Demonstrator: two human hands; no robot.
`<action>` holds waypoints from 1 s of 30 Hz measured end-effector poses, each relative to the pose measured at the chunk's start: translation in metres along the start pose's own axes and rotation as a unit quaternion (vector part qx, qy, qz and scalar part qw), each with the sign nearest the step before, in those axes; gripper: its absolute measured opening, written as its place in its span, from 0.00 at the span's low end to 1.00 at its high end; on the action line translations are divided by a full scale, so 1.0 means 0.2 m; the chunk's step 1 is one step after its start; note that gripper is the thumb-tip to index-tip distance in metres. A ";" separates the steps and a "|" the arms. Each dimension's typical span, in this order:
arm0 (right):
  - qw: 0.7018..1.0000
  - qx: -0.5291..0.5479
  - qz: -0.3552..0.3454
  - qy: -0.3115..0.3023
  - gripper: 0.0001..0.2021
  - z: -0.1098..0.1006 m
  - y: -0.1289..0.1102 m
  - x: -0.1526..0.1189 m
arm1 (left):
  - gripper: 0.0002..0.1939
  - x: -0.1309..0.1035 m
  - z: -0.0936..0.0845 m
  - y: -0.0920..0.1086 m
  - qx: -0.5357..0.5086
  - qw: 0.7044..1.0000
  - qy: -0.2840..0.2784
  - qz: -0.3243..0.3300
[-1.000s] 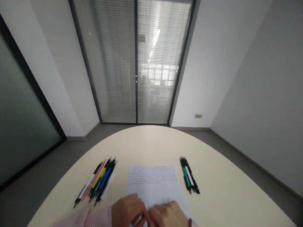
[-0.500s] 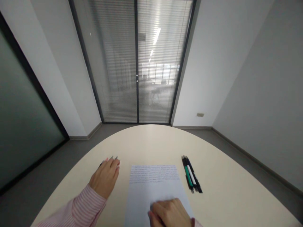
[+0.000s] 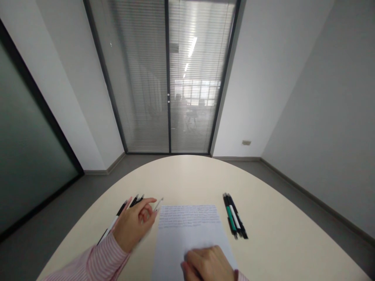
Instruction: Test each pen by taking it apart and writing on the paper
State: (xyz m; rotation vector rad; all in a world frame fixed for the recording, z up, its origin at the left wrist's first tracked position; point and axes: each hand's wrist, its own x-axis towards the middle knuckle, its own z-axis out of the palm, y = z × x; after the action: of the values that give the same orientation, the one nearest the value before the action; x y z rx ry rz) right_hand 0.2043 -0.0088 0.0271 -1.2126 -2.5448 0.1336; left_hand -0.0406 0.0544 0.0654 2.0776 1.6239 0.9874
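Observation:
My left hand [image 3: 133,222] is left of the paper, its thumb and fingers closed on a slim pale pen [image 3: 159,203]. The pen's tip points up toward the paper's top left corner; its other end is hidden by the hand. Partly behind that hand lie several pens [image 3: 117,214], black, white and pink. My right hand [image 3: 209,263] rests curled on the lower part of the white sheet of paper [image 3: 187,236]. Its fingers are tucked under, and whatever they hold is hidden. Lines of handwriting fill the top of the sheet.
Right of the paper lies a group of pens [image 3: 235,216], green, white and black, side by side. The round cream table [image 3: 187,175] ends in a curved edge before a glass partition with blinds [image 3: 149,97]. Walls stand on both sides.
My left hand has shifted right and turned, and the pale pen now shows at its fingertips. More of the pens at the left are uncovered. My right hand stays on the paper.

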 end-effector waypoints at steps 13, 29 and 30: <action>0.769 0.573 0.253 0.127 0.21 -0.08 0.09 0.03 | 0.22 -0.11 0.13 0.19 -0.417 0.888 -0.099 -0.164; 0.759 0.557 0.286 0.178 0.19 -0.12 0.11 0.03 | 0.08 -0.13 0.16 0.11 -0.289 0.950 -0.071 -0.097; 0.757 0.558 0.288 0.179 0.19 -0.12 0.11 0.03 | 0.07 -0.13 0.16 0.11 -0.277 0.954 -0.074 -0.089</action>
State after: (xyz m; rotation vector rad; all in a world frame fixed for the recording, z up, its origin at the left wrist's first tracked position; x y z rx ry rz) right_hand 0.2243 0.0083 0.0462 -1.2019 -1.2015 1.2125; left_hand -0.0059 0.0287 0.0481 1.5595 1.2478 1.0470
